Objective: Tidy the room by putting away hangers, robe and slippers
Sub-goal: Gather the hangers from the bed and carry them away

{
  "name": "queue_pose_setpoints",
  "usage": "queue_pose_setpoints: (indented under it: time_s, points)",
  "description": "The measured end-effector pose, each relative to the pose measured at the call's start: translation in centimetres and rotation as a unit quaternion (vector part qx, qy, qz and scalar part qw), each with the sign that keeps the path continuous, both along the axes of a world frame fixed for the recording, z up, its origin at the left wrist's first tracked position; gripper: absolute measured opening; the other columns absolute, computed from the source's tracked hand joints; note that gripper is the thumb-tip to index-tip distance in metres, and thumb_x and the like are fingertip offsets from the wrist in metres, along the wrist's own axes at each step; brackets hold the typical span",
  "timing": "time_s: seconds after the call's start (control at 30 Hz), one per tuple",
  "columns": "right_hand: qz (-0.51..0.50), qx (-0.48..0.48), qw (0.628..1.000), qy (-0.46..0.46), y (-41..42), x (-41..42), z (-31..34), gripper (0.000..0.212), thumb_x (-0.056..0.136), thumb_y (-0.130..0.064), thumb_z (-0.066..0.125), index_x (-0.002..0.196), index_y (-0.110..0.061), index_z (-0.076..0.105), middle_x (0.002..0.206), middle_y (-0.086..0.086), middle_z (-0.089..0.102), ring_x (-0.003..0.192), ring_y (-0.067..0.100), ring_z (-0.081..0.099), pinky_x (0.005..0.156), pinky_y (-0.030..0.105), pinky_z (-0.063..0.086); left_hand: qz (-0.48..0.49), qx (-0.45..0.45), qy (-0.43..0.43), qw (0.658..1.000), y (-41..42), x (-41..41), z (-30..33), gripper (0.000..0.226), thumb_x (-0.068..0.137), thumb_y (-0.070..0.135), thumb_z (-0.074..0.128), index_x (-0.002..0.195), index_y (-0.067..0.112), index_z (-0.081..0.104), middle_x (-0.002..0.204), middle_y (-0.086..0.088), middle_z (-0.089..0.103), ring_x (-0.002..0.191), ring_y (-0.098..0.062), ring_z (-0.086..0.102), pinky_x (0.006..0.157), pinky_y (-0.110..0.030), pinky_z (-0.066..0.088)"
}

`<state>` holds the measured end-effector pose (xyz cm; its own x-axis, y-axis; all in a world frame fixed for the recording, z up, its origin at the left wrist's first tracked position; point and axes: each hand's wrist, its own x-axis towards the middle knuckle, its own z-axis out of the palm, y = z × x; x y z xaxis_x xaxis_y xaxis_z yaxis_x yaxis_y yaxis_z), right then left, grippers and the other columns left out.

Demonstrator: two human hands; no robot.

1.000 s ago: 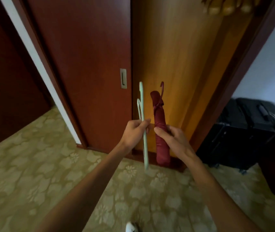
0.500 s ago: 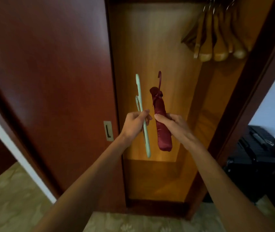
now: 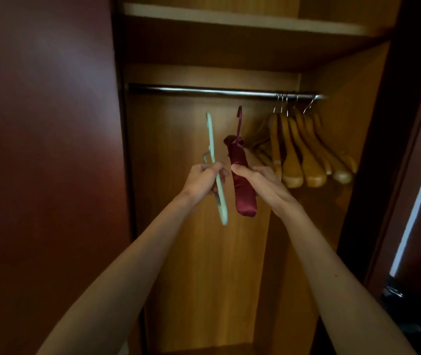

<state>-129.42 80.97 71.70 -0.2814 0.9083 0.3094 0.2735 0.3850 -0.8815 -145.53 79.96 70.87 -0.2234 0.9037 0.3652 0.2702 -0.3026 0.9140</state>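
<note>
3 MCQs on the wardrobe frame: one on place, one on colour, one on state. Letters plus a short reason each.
1. Where on the rail do the wooden hangers hang?
A. left end
B. middle
C. right end

2. What colour is the hanger in the left hand?
A. pale green
B. dark red
C. black

3. What state is the padded dark red hanger in?
A. hooked on the rail
B. held in the right hand, below the rail
C. lying on the shelf

Answers:
1 C: they bunch at the rail's right end, the rest is bare.
2 A: the pale green hanger runs through that grip.
3 B: its hook sits below the rail, not touching it.
</note>
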Motion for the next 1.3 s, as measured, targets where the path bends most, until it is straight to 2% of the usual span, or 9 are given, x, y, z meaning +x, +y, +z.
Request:
queue_pose_setpoints:
  time_s: [0.1, 0.23, 0.37, 0.57, 0.73, 0.83, 1.1, 1.23, 1.3]
  points:
    - [-0.019, 0.023, 1.000, -0.008, 2.5, 0.2, 2.6, 0.044, 0.092, -0.054, 0.062, 0.115, -0.017, 0.069, 0.102, 0.001, 0.073, 0.095, 0.016, 0.069, 0.065, 0.024, 0.048, -0.009, 0.012, 0.007, 1.000, 3.0, 0.5, 2.8, 0.033, 0.097, 0.029, 0.054, 0.070, 0.015, 0.069, 0.062, 0.001, 0.061, 0.053, -0.011, 0.053, 0.047, -0.019, 0.042]
    - [-0.039, 0.023, 0.999, -0.023, 5.0, 0.8, 5.8, 0.041, 0.095, -0.051, 0.058, 0.115, -0.017, 0.067, 0.097, -0.003, 0.070, 0.086, 0.011, 0.065, 0.060, 0.022, 0.043, -0.020, 0.027, 0.020, 0.999, 6.8, 1.3, 6.0, 0.035, 0.099, 0.032, 0.055, 0.076, 0.009, 0.068, 0.068, -0.007, 0.061, 0.056, -0.014, 0.055, 0.044, -0.019, 0.042]
    - [-0.057, 0.019, 0.998, 0.000, 8.4, 1.0, 8.3, 0.050, 0.091, -0.054, 0.062, 0.121, -0.014, 0.065, 0.109, 0.003, 0.073, 0.094, 0.014, 0.069, 0.067, 0.025, 0.051, -0.047, 0.022, 0.014, 0.999, 10.3, 2.0, 8.4, 0.030, 0.098, 0.030, 0.054, 0.078, 0.012, 0.066, 0.069, -0.005, 0.062, 0.061, -0.016, 0.056, 0.054, -0.027, 0.043]
    - [-0.079, 0.003, 0.997, 0.007, 12.9, 1.3, 10.7, 0.061, 0.088, -0.057, 0.063, 0.127, -0.011, 0.061, 0.110, 0.007, 0.072, 0.094, 0.018, 0.072, 0.066, 0.025, 0.055, -0.059, 0.023, 0.032, 0.997, 15.3, 2.4, 10.9, 0.031, 0.097, 0.033, 0.054, 0.079, 0.011, 0.066, 0.070, -0.010, 0.062, 0.055, -0.018, 0.055, 0.041, -0.021, 0.037]
    - [-0.082, 0.003, 0.997, -0.013, 16.0, 1.7, 11.3, 0.071, 0.083, -0.065, 0.063, 0.132, -0.014, 0.059, 0.118, 0.009, 0.071, 0.096, 0.021, 0.072, 0.065, 0.025, 0.057, -0.076, 0.004, 0.053, 0.996, 18.0, 2.6, 12.1, 0.028, 0.098, 0.034, 0.055, 0.081, 0.014, 0.065, 0.072, -0.008, 0.061, 0.060, -0.019, 0.055, 0.049, -0.026, 0.039]
    - [-0.088, -0.017, 0.996, -0.018, 17.4, 1.9, 11.4, 0.070, 0.085, -0.063, 0.062, 0.135, -0.015, 0.055, 0.117, 0.010, 0.070, 0.097, 0.023, 0.071, 0.070, 0.028, 0.056, -0.079, -0.005, 0.071, 0.994, 19.6, 2.6, 12.6, 0.027, 0.101, 0.030, 0.053, 0.083, 0.013, 0.063, 0.069, -0.006, 0.060, 0.053, -0.015, 0.053, 0.047, -0.025, 0.039]
    - [-0.105, -0.077, 0.990, -0.058, 19.6, 2.0, 11.0, 0.058, 0.088, -0.063, 0.057, 0.126, -0.019, 0.057, 0.108, 0.009, 0.069, 0.089, 0.020, 0.065, 0.072, 0.029, 0.051, -0.082, -0.027, 0.074, 0.994, 23.2, 3.2, 13.5, 0.025, 0.098, 0.030, 0.056, 0.080, 0.014, 0.064, 0.061, 0.000, 0.059, 0.042, -0.009, 0.047, 0.040, -0.019, 0.036]
    - [-0.126, -0.065, 0.990, 0.017, 20.1, 1.5, 10.6, 0.031, 0.088, -0.053, 0.063, 0.105, -0.028, 0.056, 0.100, 0.001, 0.062, 0.091, 0.020, 0.061, 0.092, 0.042, 0.053, -0.083, -0.034, 0.090, 0.992, 24.9, 3.4, 13.3, 0.024, 0.098, 0.031, 0.057, 0.082, 0.014, 0.064, 0.062, 0.000, 0.059, 0.045, -0.010, 0.049, 0.041, -0.020, 0.038]
    - [-0.131, -0.074, 0.988, 0.039, 22.1, 2.1, 10.0, 0.040, 0.072, -0.062, 0.070, 0.099, -0.034, 0.059, 0.109, 0.004, 0.067, 0.102, 0.025, 0.066, 0.099, 0.048, 0.053, -0.077, -0.031, 0.108, 0.991, 25.8, 3.5, 13.2, 0.023, 0.099, 0.032, 0.057, 0.088, 0.013, 0.064, 0.064, -0.001, 0.059, 0.047, -0.010, 0.051, 0.041, -0.021, 0.039]
